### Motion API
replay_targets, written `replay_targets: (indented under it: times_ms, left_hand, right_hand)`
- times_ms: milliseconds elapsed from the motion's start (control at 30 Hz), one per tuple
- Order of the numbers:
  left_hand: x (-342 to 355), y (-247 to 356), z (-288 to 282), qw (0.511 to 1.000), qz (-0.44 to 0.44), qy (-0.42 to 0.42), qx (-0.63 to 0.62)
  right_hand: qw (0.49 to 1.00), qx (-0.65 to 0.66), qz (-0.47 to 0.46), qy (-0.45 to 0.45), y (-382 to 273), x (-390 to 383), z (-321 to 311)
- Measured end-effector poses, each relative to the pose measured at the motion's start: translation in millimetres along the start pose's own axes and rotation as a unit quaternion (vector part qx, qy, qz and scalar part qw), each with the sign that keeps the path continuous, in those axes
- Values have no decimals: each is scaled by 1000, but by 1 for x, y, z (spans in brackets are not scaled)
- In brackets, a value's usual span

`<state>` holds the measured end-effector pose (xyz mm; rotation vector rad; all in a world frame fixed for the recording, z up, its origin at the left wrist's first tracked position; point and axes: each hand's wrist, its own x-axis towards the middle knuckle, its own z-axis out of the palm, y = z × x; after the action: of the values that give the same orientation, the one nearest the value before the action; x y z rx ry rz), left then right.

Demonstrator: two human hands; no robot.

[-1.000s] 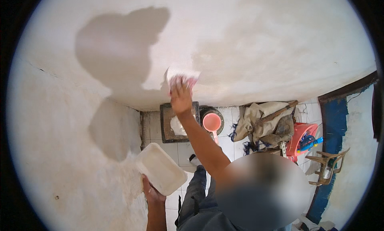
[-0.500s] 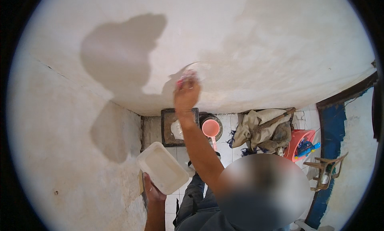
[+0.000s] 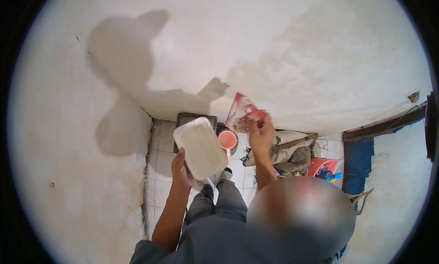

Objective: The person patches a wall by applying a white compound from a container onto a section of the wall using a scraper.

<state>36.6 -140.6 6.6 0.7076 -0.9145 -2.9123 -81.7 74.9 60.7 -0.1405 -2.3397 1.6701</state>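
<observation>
My left hand (image 3: 181, 170) grips the left edge of a cream-coloured, shallow rectangular tub (image 3: 201, 147), its thumb over the rim. Pale material coats the inside of the tub. Between the thumb and fingers of my right hand (image 3: 261, 133) is a flat red-and-white piece (image 3: 242, 114), like card or stiff plastic, with whitish smears. It is held apart from the tub, in front of the off-white wall (image 3: 196, 44). A damp-looking, darker patch (image 3: 292, 62) spreads over the wall above my right hand.
Below the wall, a dark square tray (image 3: 197, 115) sits partly behind the tub. Beside it, a pink dipper (image 3: 227, 140) rests on a round dark container. Crumpled sacking (image 3: 292, 161), a pink-red basin (image 3: 315, 165) and a brown chair (image 3: 363, 201) are to the right. A side wall (image 3: 82, 149) bounds the left.
My right hand has come off the wall and moved right and down, and the red-and-white piece shows more fully. My left hand has raised the tub and shifted it right, nearer the wall.
</observation>
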Motion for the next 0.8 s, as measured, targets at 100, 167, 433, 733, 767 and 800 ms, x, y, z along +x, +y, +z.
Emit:
replay_targets:
  times_ms: [100,167,433,733,767,800]
  left_hand:
    - [8,-11,19,999,-9,-29,-18]
    - [14,-17,28,998,-8,-55,-21]
    - [16,-26,56,996,-21,-87,9]
    - [23,-47,73,999,-10,-41,17]
    - [23,-47,73,999,-2,-34,4]
    - [24,-48,70,999,0,-32,3]
  right_hand:
    - [987,161,9,11,-43,-12,-23]
    - [996,75,-5,-43,-57,-25,-33]
    - [936,-325,-20,-133,-83,-27,-29]
    - [875,-428,-149,-169,-79,-64,25]
    - [873,-421,-170,-176,-79,-68,28]
    - [873,-420,-172,-179,-81,-68,28]
